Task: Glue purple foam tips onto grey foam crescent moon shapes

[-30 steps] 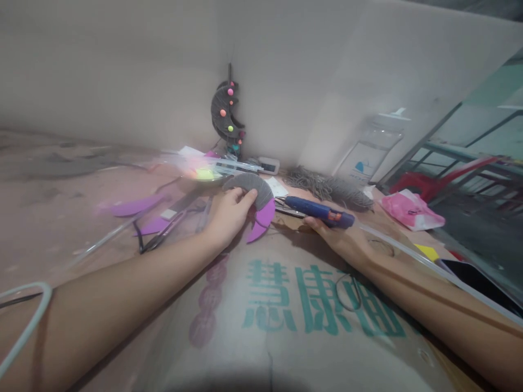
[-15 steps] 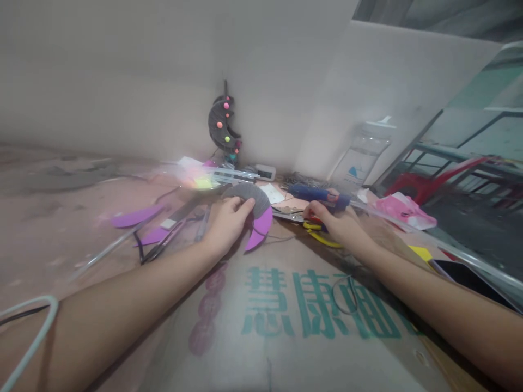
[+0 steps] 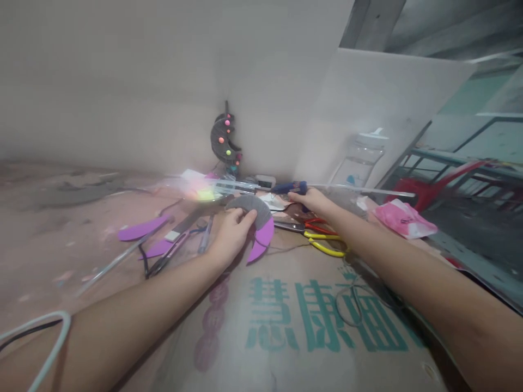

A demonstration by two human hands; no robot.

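Observation:
My left hand (image 3: 229, 233) pinches a purple crescent (image 3: 261, 239) whose upper part is wrapped in grey yarn. The crescent's lower purple tip is bare, and a loose grey strand trails from it to the right. In my right hand (image 3: 316, 202) is a blue glue gun (image 3: 289, 188), its nozzle pointing left, with a long clear glue stick (image 3: 368, 190) out of its back. The gun is beyond and right of the crescent, apart from it. Pliers with yellow handles (image 3: 327, 245) and a red-handled tool (image 3: 315, 224) lie below my right wrist.
A finished-looking grey crescent with coloured balls (image 3: 220, 139) stands against the wall. Purple foam pieces (image 3: 143, 227), a utility knife (image 3: 167, 255) and clear glue sticks (image 3: 241, 185) lie left and behind. A water bottle (image 3: 362, 160) and pink packet (image 3: 404, 219) are at right. Cardboard (image 3: 229, 354) covers the front.
My right hand has moved forward and left with the glue gun, uncovering the pliers' handles. My left hand keeps its hold on the crescent. The view has tilted slightly upward.

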